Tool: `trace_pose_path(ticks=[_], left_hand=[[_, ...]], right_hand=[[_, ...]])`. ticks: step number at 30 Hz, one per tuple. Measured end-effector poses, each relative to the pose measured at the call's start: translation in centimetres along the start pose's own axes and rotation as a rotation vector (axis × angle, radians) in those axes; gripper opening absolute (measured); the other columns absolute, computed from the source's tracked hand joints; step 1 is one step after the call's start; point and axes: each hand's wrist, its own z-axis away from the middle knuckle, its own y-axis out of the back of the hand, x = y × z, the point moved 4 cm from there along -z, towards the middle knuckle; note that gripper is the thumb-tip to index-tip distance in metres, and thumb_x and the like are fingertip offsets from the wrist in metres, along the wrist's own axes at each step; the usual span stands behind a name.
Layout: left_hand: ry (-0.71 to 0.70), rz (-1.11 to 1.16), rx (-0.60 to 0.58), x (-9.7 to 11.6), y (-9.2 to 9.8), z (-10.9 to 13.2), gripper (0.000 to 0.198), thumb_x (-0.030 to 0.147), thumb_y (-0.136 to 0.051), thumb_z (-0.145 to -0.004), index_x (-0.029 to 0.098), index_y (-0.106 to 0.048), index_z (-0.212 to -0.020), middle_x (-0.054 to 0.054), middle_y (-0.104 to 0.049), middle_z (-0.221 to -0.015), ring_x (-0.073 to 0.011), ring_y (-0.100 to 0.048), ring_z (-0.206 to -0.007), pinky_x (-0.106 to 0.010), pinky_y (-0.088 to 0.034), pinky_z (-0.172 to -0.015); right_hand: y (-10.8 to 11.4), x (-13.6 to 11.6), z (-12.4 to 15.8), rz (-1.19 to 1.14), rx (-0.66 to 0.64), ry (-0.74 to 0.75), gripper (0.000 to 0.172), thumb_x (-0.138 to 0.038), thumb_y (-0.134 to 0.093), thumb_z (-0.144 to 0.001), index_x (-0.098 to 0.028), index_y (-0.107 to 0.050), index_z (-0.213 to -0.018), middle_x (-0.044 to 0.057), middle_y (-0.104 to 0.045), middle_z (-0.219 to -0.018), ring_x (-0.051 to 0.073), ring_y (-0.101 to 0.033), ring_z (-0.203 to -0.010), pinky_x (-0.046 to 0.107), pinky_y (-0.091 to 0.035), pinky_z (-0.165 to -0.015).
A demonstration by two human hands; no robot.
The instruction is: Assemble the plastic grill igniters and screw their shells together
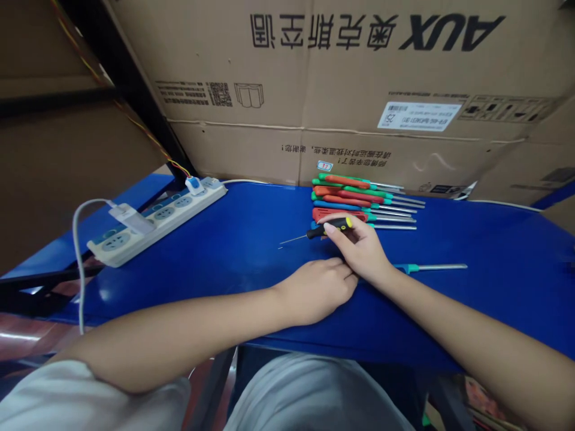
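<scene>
A thin-shafted screwdriver with a black and yellow handle is held in my right hand, its shaft pointing left over the blue table. My left hand is closed, knuckles up, just below the right hand and touching it; what its fingers hold, if anything, is hidden. Beyond my hands lies a row of several tools with red, green, orange and blue handles and metal tubes pointing right. Another tool with a teal and blue end and a metal tube lies to the right, partly hidden behind my right wrist.
A white power strip with a plugged-in charger and white cable lies at the left. A large cardboard box stands upright along the back edge. A black metal frame rises at the left. The table's front edge is close to my lap.
</scene>
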Motion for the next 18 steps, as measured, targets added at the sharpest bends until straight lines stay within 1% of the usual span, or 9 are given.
trace_pose_path(ticks=[2,6,8,11,14,18], left_hand=[[0.000,-0.010,-0.004,0.05,-0.03,0.09,0.024,0.015,-0.047,-0.101,0.008,-0.068,-0.110,-0.016,-0.072,-0.108,-0.0260,-0.067,-0.102,-0.039,-0.059,-0.090],[0.001,-0.002,0.017,-0.06,0.09,0.11,0.025,0.017,-0.046,-0.102,0.008,-0.068,-0.108,-0.015,-0.072,-0.110,-0.0259,-0.067,-0.102,-0.039,-0.059,-0.090],[0.012,0.020,0.028,-0.20,0.18,0.05,0.025,0.018,-0.046,-0.102,0.008,-0.068,-0.109,-0.015,-0.072,-0.109,-0.0257,-0.068,-0.102,-0.038,-0.059,-0.091],[0.025,0.082,0.032,-0.46,0.31,-0.09,0.023,0.020,-0.050,-0.101,0.009,-0.068,-0.111,-0.014,-0.073,-0.110,-0.0254,-0.068,-0.105,-0.038,-0.057,-0.096],[0.023,0.134,0.036,-0.68,0.44,-0.21,0.023,0.022,-0.054,-0.099,0.009,-0.068,-0.113,-0.014,-0.072,-0.116,-0.0265,-0.067,-0.112,-0.039,-0.054,-0.103],[0.028,0.155,0.040,-0.86,0.50,-0.24,0.025,0.022,-0.055,-0.099,0.008,-0.069,-0.114,-0.015,-0.072,-0.117,-0.0271,-0.066,-0.113,-0.039,-0.053,-0.104]], right_hand=[[-0.15,-0.05,0.04,0.021,-0.011,0.006,0.031,-0.053,-0.069,-0.086,-0.024,-0.070,-0.096,0.004,-0.073,-0.094,0.019,-0.068,-0.079,0.036,-0.059,-0.075],[-0.03,-0.22,0.21,0.026,0.027,0.030,0.030,-0.052,-0.069,-0.087,-0.023,-0.070,-0.096,0.004,-0.073,-0.095,0.019,-0.068,-0.081,0.036,-0.059,-0.077],[0.09,-0.20,0.25,0.012,0.037,0.030,0.029,-0.050,-0.069,-0.087,-0.023,-0.070,-0.096,0.004,-0.073,-0.095,0.018,-0.068,-0.079,0.035,-0.059,-0.076],[0.28,-0.11,0.24,0.009,0.049,0.029,0.028,-0.049,-0.069,-0.087,-0.022,-0.070,-0.095,0.003,-0.073,-0.091,0.017,-0.067,-0.076,0.033,-0.059,-0.072],[0.35,0.07,0.20,-0.004,0.044,0.022,0.027,-0.047,-0.069,-0.087,-0.021,-0.071,-0.094,0.004,-0.073,-0.090,0.017,-0.067,-0.077,0.032,-0.059,-0.072],[0.25,0.41,0.13,-0.023,0.025,0.007,0.026,-0.046,-0.071,-0.087,-0.022,-0.072,-0.096,0.004,-0.074,-0.093,0.018,-0.069,-0.082,0.034,-0.059,-0.078]])
